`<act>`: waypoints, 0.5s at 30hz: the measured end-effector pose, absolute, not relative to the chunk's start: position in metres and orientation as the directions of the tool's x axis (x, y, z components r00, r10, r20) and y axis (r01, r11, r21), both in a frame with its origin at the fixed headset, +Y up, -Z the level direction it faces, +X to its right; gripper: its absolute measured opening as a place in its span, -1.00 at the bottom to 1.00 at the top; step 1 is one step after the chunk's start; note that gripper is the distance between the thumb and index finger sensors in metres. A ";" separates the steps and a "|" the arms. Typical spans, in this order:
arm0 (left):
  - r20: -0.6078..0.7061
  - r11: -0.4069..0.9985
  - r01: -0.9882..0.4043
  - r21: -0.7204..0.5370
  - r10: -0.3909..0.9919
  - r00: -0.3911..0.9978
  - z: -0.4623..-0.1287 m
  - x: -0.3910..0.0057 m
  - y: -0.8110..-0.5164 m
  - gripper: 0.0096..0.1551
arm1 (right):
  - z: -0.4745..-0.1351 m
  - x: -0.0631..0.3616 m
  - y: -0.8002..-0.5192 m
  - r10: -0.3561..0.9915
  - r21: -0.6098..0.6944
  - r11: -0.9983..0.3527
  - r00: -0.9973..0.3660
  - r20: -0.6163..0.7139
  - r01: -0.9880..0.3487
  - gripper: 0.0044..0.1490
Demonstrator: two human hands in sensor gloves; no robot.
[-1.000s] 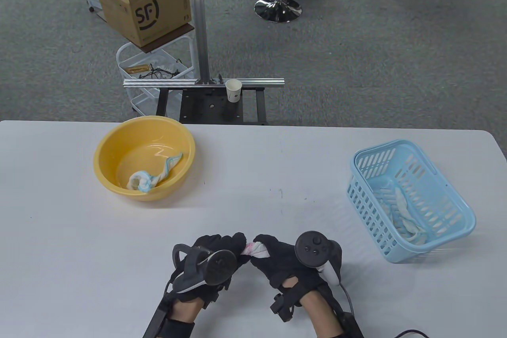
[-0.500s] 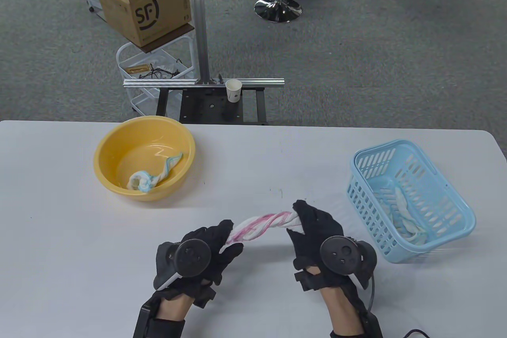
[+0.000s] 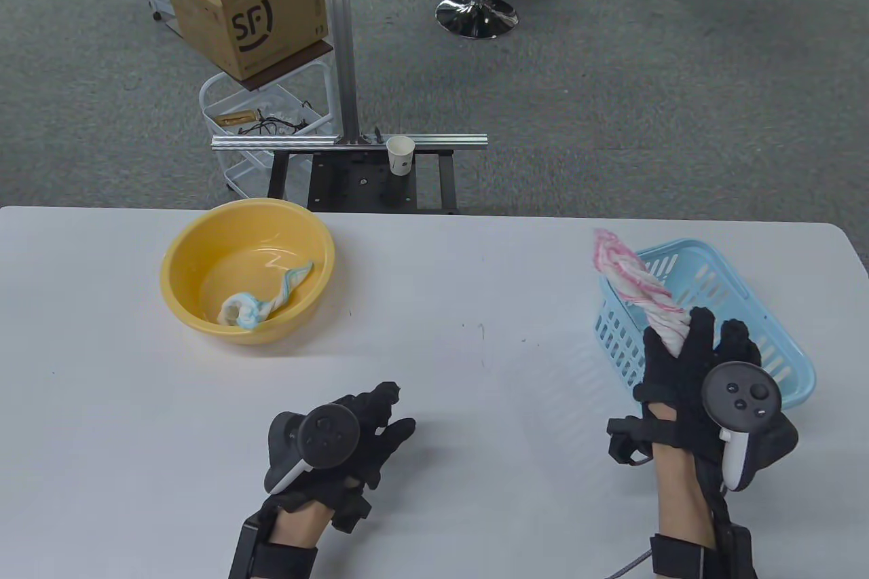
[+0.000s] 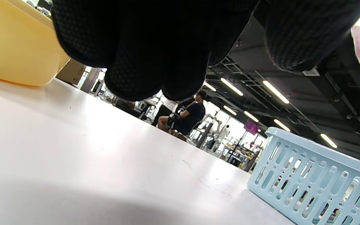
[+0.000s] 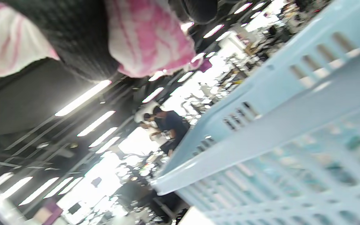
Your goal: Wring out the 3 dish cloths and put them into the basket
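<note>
My right hand (image 3: 692, 351) grips one end of a twisted pink-and-white dish cloth (image 3: 638, 287), which sticks up stiffly over the near-left side of the light blue basket (image 3: 794, 362). The same pink cloth (image 5: 145, 40) shows between my fingers in the right wrist view, above the basket's rim (image 5: 261, 131). My left hand (image 3: 377, 419) hovers low over the table near the front edge, fingers relaxed and holding nothing. A blue-and-white twisted cloth (image 3: 261, 304) lies in the yellow basin (image 3: 183, 246). The basket's inside is mostly hidden behind my right hand.
The white table (image 3: 441, 307) stretches between the basin at the back left and the basket at the right. Past its far edge stand a metal frame with a paper cup (image 3: 400, 155), a cardboard box (image 3: 248, 2) and a wire cart.
My left hand has let go of the pink cloth and stays near the front. My right hand has swung the twisted cloth right and up over the basket.
</note>
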State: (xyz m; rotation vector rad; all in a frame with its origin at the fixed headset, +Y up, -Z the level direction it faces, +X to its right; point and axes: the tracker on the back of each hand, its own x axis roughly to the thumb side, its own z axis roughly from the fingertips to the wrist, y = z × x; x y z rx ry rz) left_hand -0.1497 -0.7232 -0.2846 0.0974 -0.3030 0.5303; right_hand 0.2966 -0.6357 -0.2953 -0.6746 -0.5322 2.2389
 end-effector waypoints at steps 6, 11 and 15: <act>0.306 0.854 -0.521 -0.002 0.496 0.812 -0.284 -0.149 -0.723 -0.16 | -0.295 0.316 -0.654 0.695 -0.531 -0.713 -0.557 -0.454 -0.458 -0.01; 0.300 0.851 -0.525 -0.010 0.504 0.810 -0.284 -0.149 -0.723 -0.16 | -0.294 0.325 -0.673 0.606 -0.447 -0.796 -0.560 -0.566 -0.409 0.11; 0.297 0.849 -0.528 -0.012 0.507 0.809 -0.284 -0.150 -0.724 -0.16 | -0.293 0.326 -0.678 0.592 -0.447 -0.805 -0.577 -0.563 -0.390 0.10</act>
